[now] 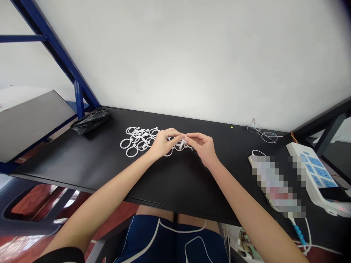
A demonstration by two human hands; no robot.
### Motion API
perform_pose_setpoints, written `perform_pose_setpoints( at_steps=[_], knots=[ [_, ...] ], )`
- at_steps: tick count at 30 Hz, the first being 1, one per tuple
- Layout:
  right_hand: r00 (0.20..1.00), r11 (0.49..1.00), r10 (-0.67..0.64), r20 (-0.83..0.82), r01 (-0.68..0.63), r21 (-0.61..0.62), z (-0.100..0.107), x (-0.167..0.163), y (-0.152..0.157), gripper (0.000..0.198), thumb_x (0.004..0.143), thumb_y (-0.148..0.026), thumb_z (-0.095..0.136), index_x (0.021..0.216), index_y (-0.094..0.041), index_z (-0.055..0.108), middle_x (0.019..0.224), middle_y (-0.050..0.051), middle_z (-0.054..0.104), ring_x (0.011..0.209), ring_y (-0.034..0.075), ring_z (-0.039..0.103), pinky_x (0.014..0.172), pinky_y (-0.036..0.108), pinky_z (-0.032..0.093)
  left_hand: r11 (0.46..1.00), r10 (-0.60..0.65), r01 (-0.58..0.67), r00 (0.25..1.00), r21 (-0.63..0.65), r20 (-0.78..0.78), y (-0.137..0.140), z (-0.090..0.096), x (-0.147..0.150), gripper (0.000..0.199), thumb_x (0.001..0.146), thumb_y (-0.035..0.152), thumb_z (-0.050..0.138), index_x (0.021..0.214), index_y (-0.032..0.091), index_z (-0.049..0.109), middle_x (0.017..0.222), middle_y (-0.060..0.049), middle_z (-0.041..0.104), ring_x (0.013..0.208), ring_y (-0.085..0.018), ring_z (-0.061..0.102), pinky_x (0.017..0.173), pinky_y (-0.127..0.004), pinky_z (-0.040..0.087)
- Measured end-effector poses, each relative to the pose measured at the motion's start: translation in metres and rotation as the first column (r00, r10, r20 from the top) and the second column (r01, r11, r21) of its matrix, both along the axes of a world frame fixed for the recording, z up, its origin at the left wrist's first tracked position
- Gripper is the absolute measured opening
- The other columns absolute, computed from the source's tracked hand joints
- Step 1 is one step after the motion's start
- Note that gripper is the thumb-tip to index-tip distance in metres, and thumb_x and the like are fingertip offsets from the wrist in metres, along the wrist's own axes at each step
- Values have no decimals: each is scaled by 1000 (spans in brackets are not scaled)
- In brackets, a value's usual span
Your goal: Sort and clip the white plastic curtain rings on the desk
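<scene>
One blue metal bar (pixel 55 47) slants up at the far left, smooth and straight. Next to its foot, one black bag (pixel 91 120) lies on the desk (pixel 175 182), thin, shiny and crinkly. The desk is one flat black top.

Then comes one heap of white rings (pixel 139 145), smooth and round like thin hoops, some with little knobs. There are more than ten (they overlap, so I can't count them all).

At the heap's right end, two hands meet. The left hand (pixel 166 143) and the right hand (pixel 203 145) each have thumb and finger pinched together on one small white bit (pixel 185 136). More white rings lie just under them.

Farther right is one tiny yellow-green speck (pixel 231 127), then one pair of glasses (pixel 253 127) with two round lenses and thin rims. Last come one long phone (pixel 274 186), its screen blurred, and one white power strip (pixel 298 150) with blue patches.
</scene>
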State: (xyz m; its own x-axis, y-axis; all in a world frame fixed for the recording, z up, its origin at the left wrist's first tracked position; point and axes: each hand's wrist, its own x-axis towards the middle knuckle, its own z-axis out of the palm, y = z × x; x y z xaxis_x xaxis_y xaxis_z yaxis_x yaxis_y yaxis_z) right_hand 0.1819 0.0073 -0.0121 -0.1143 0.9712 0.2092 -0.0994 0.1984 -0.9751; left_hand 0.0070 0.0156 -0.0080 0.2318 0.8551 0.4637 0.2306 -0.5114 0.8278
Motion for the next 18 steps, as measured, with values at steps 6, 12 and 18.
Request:
perform_pose_setpoints(
  at_steps=[6,12,18],
  knots=[
    [1000,1000,13,11,-12,-21,-1,-1,1,23,69,-38,80,83,-21,75,88,4,74,81,20,68,78,35,57,1000,9,-9,1000,-17,-17,0,0,1,25,88,38,61,82,19,75,83,-6,69,79,-17,63,73,-31,51],
    [999,999,-23,-29,22,-40,1,-2,2,26,67,-40,81,83,-21,75,92,5,74,87,22,69,83,38,57,987,-79,83,996,-139,30,-2,-1,5,31,84,40,66,105,18,68,106,-8,67,99,-19,64,90,-34,51],
    [997,998,-41,-64,39,-42,1,-2,3,26,67,-41,81,82,-21,75,94,6,74,90,22,68,83,39,58,957,-172,189,981,-219,94,-1,-4,5,42,82,39,69,116,16,60,104,-10,69,93,-19,67,90,-38,53]
  ],
)
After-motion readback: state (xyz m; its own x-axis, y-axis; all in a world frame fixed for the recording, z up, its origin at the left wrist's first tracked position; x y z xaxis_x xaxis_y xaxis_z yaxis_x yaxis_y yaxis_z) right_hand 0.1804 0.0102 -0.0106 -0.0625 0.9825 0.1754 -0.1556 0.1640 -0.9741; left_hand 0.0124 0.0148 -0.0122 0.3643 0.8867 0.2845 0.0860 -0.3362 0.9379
